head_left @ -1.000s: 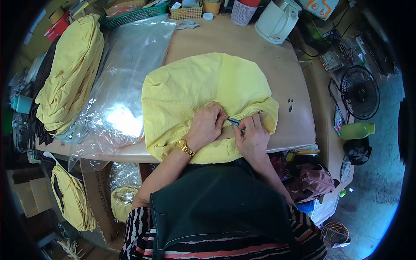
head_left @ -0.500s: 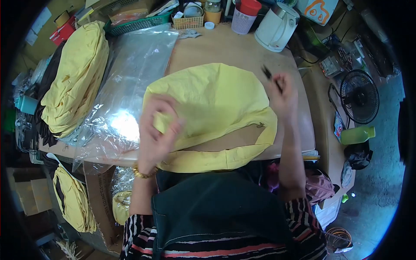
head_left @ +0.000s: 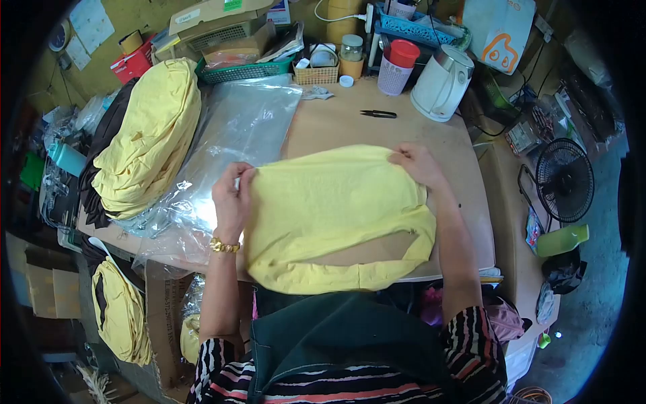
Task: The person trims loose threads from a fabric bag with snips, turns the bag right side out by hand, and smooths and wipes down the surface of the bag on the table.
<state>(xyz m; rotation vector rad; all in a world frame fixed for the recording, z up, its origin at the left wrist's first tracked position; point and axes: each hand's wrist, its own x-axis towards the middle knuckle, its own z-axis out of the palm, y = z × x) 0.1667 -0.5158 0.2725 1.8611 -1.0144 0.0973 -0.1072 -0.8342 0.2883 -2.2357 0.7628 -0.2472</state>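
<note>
A yellow cloth bag (head_left: 323,195) with a wide strap lies spread on the table in front of me. My left hand (head_left: 232,192) pinches its upper left corner, a gold watch on that wrist. At the upper right corner, my right hand (head_left: 414,163) grips the fabric between thumb and fingers. The strap loops along the near side, close to the table's front edge. Beyond the bag, a pair of black thread snips (head_left: 378,114) rests on the tabletop, apart from both hands.
Clear plastic bags (head_left: 235,114) lie to the left, beside a tall pile of folded yellow cloth (head_left: 151,135). A white kettle (head_left: 442,84), a purple cup (head_left: 395,75) and small baskets (head_left: 316,71) line the back. A black fan (head_left: 565,180) stands at the right.
My right hand has put the thread snips down at the back of the table and taken the bag's upper right corner. The left hand now holds the upper left corner; the fabric is flatter.
</note>
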